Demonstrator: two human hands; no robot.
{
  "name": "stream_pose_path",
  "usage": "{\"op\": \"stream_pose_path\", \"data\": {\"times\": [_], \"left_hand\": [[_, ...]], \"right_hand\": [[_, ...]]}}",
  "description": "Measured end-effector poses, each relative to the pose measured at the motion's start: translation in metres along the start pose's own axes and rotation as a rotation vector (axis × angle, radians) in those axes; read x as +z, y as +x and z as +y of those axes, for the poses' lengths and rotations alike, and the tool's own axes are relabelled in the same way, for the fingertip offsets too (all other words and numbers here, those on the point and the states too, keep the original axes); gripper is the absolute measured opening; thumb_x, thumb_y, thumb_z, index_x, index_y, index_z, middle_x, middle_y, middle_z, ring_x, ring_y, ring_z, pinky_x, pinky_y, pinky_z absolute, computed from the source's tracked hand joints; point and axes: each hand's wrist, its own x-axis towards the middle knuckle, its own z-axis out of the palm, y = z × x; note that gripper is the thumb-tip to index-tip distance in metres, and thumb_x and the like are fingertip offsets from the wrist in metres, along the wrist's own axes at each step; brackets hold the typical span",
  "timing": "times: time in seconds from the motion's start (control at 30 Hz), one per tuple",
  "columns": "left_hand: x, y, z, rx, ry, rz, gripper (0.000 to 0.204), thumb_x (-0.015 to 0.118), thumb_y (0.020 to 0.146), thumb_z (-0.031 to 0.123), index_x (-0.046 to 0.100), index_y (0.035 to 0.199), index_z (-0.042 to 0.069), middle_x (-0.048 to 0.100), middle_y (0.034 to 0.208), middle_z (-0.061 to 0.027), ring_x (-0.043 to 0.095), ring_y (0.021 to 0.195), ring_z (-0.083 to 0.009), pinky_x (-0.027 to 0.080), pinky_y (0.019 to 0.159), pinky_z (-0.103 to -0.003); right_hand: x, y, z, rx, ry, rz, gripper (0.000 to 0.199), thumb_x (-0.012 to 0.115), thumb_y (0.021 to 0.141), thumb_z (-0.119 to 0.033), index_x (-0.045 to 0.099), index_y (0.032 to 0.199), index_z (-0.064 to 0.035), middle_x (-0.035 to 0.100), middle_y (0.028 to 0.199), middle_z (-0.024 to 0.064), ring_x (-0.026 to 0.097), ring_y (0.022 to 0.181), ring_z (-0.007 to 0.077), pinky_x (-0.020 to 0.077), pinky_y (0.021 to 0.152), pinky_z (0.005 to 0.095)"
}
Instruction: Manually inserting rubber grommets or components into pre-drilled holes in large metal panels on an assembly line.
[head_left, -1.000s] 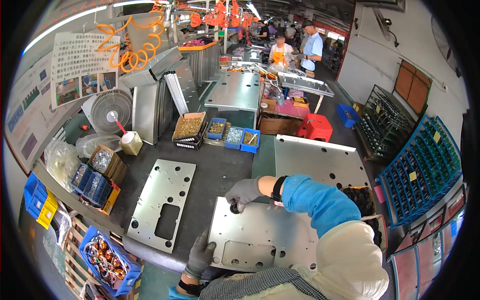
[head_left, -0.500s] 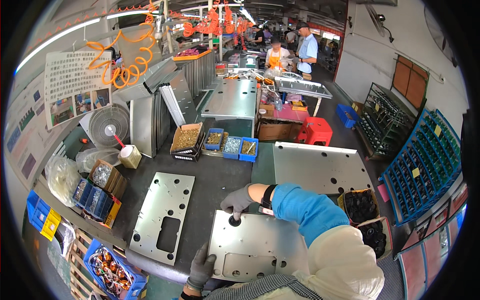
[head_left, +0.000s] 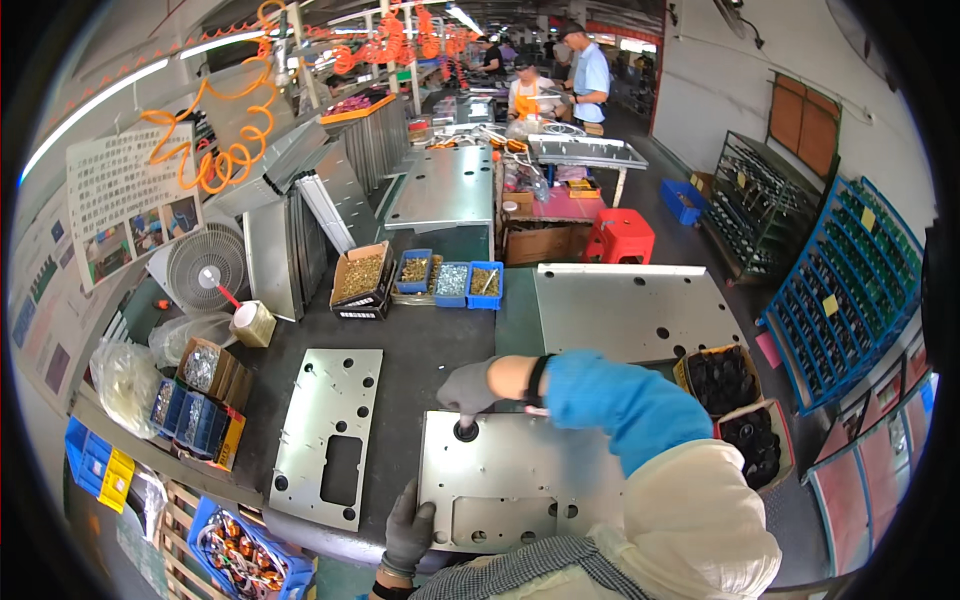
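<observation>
Before me on the dark bench lies a silvery metal plate with several holes, small studs and a wide recess near its front. A black ring-shaped grommet sits in the hole at its far left corner. My right hand, in a grey glove, reaches across with its fingers curled and one fingertip pressed down at the grommet's far edge. My left hand, also gloved, grips the plate's near left edge, thumb uppermost; its other fingers are partly hidden. Left of it rests a second metal plate with a rectangular cutout.
Boxes of black parts stand at my right. Screw bins line the bench's far part, beside a cardboard box of brass-coloured fasteners. A large metal panel lies far right. A fan stands left. Two people work farther back.
The whole view has shifted slightly. My right hand stays at the grommet, its fingers now at the far edge and uncovering more of the ring. My left hand keeps its grip on the plate.
</observation>
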Motion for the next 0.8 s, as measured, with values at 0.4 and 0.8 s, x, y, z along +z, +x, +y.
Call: {"op": "stream_pose_path", "data": {"times": [0.4,0.8], "left_hand": [[0.006,-0.005,0.019,-0.09,0.204,0.018,0.03,0.047,0.101,0.019,0.06,0.082,-0.001,0.058,0.056,-0.0089,0.059,0.04,-0.0166,0.043,0.038,-0.03],[-0.007,0.009,0.027,0.006,0.48,0.061,0.026,0.051,0.096,0.019,0.066,0.095,-0.002,0.058,0.063,-0.0151,0.059,0.055,-0.0299,0.044,0.054,-0.044]], "right_hand": [[0.34,-0.406,0.06,1.633,0.658,0.876,0.055,0.064,0.089,-0.044,0.06,0.126,-0.0046,0.068,0.108,0.0233,0.065,0.107,0.037,0.0507,0.093,0.0438],[0.343,-0.427,0.06,1.322,0.584,0.554,0.058,0.063,0.086,-0.043,0.058,0.128,-0.0034,0.065,0.12,0.0224,0.061,0.116,0.0365,0.0484,0.099,0.0437]]}}
